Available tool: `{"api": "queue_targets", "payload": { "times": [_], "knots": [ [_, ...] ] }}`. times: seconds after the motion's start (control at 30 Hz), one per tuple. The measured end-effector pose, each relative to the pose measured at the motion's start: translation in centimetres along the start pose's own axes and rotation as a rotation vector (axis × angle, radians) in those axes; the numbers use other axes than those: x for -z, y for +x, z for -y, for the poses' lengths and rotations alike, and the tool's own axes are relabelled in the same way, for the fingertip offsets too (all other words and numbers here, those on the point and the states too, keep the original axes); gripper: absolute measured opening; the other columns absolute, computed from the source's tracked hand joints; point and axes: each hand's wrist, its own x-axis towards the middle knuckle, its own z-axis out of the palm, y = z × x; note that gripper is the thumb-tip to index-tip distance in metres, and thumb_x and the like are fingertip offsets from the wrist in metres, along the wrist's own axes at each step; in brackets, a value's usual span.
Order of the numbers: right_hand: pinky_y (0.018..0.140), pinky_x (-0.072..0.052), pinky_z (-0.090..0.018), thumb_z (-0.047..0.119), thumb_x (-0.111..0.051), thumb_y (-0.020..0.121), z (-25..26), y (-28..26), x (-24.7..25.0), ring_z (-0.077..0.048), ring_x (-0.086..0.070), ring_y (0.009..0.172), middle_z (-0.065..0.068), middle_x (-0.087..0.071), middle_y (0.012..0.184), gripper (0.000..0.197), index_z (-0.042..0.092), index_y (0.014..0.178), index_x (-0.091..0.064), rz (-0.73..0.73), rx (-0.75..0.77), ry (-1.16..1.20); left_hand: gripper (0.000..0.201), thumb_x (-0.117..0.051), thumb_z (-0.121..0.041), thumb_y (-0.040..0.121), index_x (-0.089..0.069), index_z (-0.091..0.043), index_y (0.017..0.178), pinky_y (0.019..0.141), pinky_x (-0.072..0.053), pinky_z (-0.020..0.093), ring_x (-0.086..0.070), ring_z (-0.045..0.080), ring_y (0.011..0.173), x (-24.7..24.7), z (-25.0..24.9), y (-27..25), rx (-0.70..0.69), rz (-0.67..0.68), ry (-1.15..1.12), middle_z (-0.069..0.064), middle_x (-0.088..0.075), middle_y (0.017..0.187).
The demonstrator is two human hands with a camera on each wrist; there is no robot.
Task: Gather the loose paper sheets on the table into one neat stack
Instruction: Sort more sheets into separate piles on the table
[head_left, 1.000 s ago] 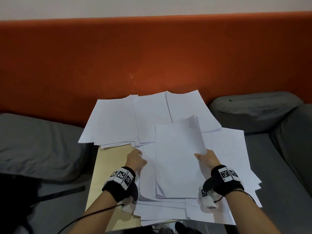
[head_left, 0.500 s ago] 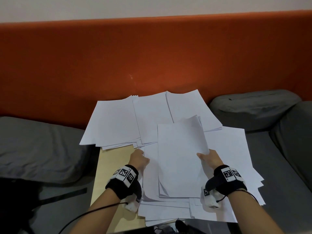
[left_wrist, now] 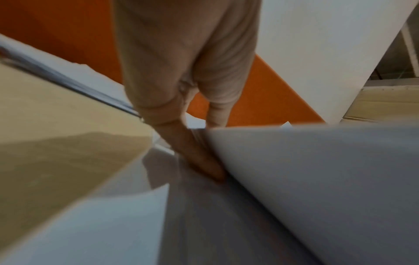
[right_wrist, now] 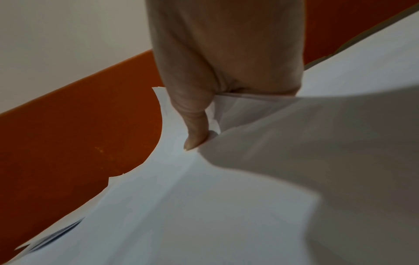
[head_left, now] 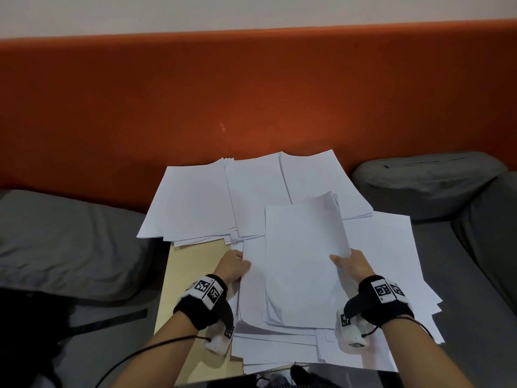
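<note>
paper stack (head_left: 302, 261) between both hands

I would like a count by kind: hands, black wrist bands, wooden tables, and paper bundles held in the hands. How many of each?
Hands: 2, left hand, right hand
Black wrist bands: 2
Wooden table: 1
Held paper bundle: 1
Total: 6

Held stack (head_left: 303, 264) atop spread sheets (head_left: 195, 203) on table (head_left: 193, 264); hands at stack's left, right edges; cushions flank table.
</note>
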Motion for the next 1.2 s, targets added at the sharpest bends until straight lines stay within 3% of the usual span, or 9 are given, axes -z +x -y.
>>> {"api": "queue_targets", "payload": {
  "times": [0.27, 0.4, 0.53, 0.67, 0.73, 0.87, 0.97, 1.07, 1.2],
  "knots": [
    [0.063, -0.040, -0.030, 0.015, -0.062, 0.088, 1.4, -0.7, 0.7, -0.027, -0.055, 0.078, -0.014, -0.058, 0.085, 0.022, -0.002, 0.101, -0.057, 0.073, -0.043, 0.036, 0.015, -0.055, -0.007, 0.090, -0.055, -0.002, 0.076, 0.048, -0.035, 0.013, -0.042, 0.006, 0.048, 1.5, -0.7, -1.2, -0.155, 0.209, 0.026, -0.001, -0.044, 0.061],
    [0.057, -0.039, -0.026, 0.018, -0.061, 0.088, 2.2, -1.7, -0.5, -0.019, -0.053, 0.068, -0.008, -0.058, 0.079, 0.018, 0.002, 0.095, -0.057, 0.141, -0.036, -0.028, 0.032, -0.053, -0.032, 0.094, -0.051, -0.006, 0.075, 0.056, -0.046, 0.019, -0.053, 0.012, 0.058, 2.2, -0.7, -1.7, -0.049, 0.312, -0.189, 0.002, -0.051, 0.065],
    [0.055, -0.039, -0.022, 0.014, -0.061, 0.088, 3.1, -2.9, -2.7, -0.023, -0.054, 0.073, -0.012, -0.058, 0.085, 0.015, 0.001, 0.095, -0.057, 0.199, 0.007, -0.035, 0.044, -0.051, -0.039, 0.093, -0.055, -0.005, 0.120, 0.085, -0.054, 0.031, -0.064, 0.023, 0.097, 0.6, -0.2, -2.1, 0.081, 0.239, -0.329, 0.012, -0.065, 0.114],
    [0.058, -0.041, -0.024, 0.013, -0.061, 0.088, 3.7, -3.2, -3.0, -0.020, -0.056, 0.070, -0.010, -0.060, 0.084, 0.019, -0.002, 0.099, -0.058, 0.240, 0.007, -0.021, 0.036, -0.047, -0.005, 0.095, -0.050, -0.003, 0.130, 0.050, -0.045, 0.009, -0.063, 0.026, 0.072, 0.1, -1.2, -4.0, -0.167, 0.043, -0.091, 0.027, -0.057, 0.122],
    [0.061, -0.045, -0.025, 0.009, -0.062, 0.088, 3.8, -3.5, -2.8, -0.025, -0.062, 0.080, -0.009, -0.064, 0.086, 0.022, -0.004, 0.105, -0.060, 0.267, 0.009, 0.127, 0.035, -0.047, -0.006, 0.094, -0.053, -0.008, 0.128, 0.061, -0.047, 0.018, -0.060, 0.039, 0.098, 0.9, -2.6, -5.0, -0.305, 0.005, 0.044, 0.021, -0.062, 0.119],
    [0.070, -0.044, -0.017, 0.014, -0.062, 0.089, 5.3, -4.4, -2.7, -0.015, -0.065, 0.090, -0.003, -0.061, 0.104, 0.046, 0.000, 0.130, -0.045, 0.371, -0.005, 0.504, 0.030, -0.051, -0.002, 0.091, -0.060, -0.012, 0.117, 0.076, -0.044, 0.009, -0.061, 0.010, 0.099, 3.9, -5.8, -7.4, -0.545, -0.017, 0.180, -0.003, -0.065, 0.106],
    [0.063, -0.041, -0.022, 0.026, -0.063, 0.087, 7.3, -4.2, -2.6, -0.011, -0.054, 0.062, 0.002, -0.057, 0.077, 0.047, 0.000, 0.124, -0.049, 0.421, 0.082, 0.536, 0.031, -0.052, -0.001, 0.091, -0.059, -0.017, 0.117, 0.090, -0.048, 0.023, -0.062, 0.008, 0.100, 6.5, -7.7, -8.3, -0.683, -0.013, 0.119, 0.000, -0.067, 0.110],
    [0.073, -0.054, -0.026, 0.012, -0.058, 0.089, 10.0, -5.0, -2.1, -0.018, -0.068, 0.083, -0.007, -0.071, 0.098, 0.029, 0.000, 0.115, -0.058, 0.393, 0.235, 0.634, 0.033, -0.047, 0.003, 0.092, -0.056, -0.024, 0.110, 0.082, -0.047, 0.011, -0.061, -0.009, 0.088, 8.0, -8.3, -8.5, -0.766, -0.063, -0.077, -0.008, -0.065, 0.102],
    [0.085, -0.054, -0.038, 0.007, -0.068, 0.079, 14.0, -6.7, -0.3, -0.027, -0.066, 0.099, -0.007, -0.071, 0.106, 0.032, 0.013, 0.110, -0.062, 0.244, 0.578, 0.671, 0.022, -0.049, -0.006, 0.093, -0.055, -0.022, 0.108, 0.072, -0.051, 0.015, -0.064, -0.004, 0.082, 8.5, -7.9, -8.2, -0.794, -0.166, -0.330, -0.013, -0.070, 0.089]
  ]
}}
